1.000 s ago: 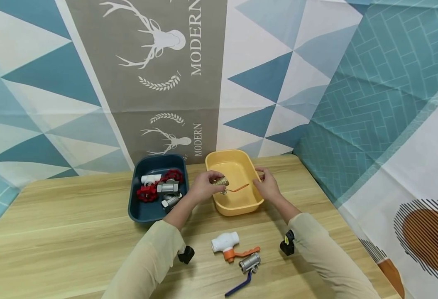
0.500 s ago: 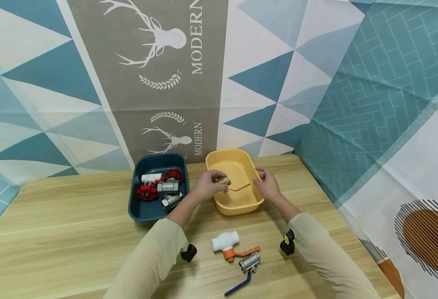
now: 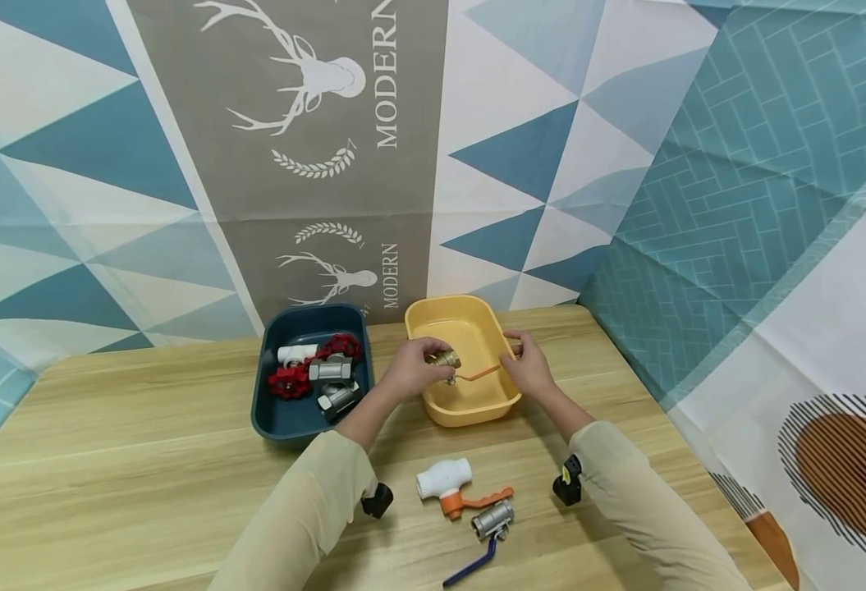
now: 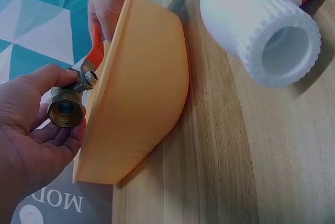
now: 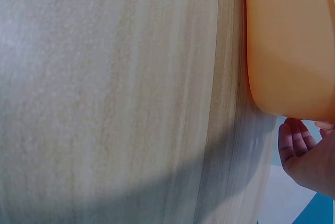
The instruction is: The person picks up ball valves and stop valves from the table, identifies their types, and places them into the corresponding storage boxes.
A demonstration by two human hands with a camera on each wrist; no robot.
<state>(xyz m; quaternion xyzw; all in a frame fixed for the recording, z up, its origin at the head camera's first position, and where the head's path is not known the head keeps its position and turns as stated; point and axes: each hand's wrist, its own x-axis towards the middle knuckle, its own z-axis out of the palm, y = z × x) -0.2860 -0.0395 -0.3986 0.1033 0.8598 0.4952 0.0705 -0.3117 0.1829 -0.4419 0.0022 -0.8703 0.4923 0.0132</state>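
Well, on the wooden surface [image 3: 144, 468] sits a yellow bin [image 3: 473, 419], its right rim gripped by the right hand [image 3: 531, 368] — while over its left side the left hand [image 3: 410, 369] pinches a brass valve [image 4: 65, 99] with an orange lever [image 4: 96, 50].

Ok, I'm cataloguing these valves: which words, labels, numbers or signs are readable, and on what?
"MODERN": wall covering, upper print.
"MODERN": wall covering, lower print.
Brass valve, orange handle: marks too small to read.
Left wrist view: more covering letters, upside down, incomplete.
Small marks by printed wreaths: too small.
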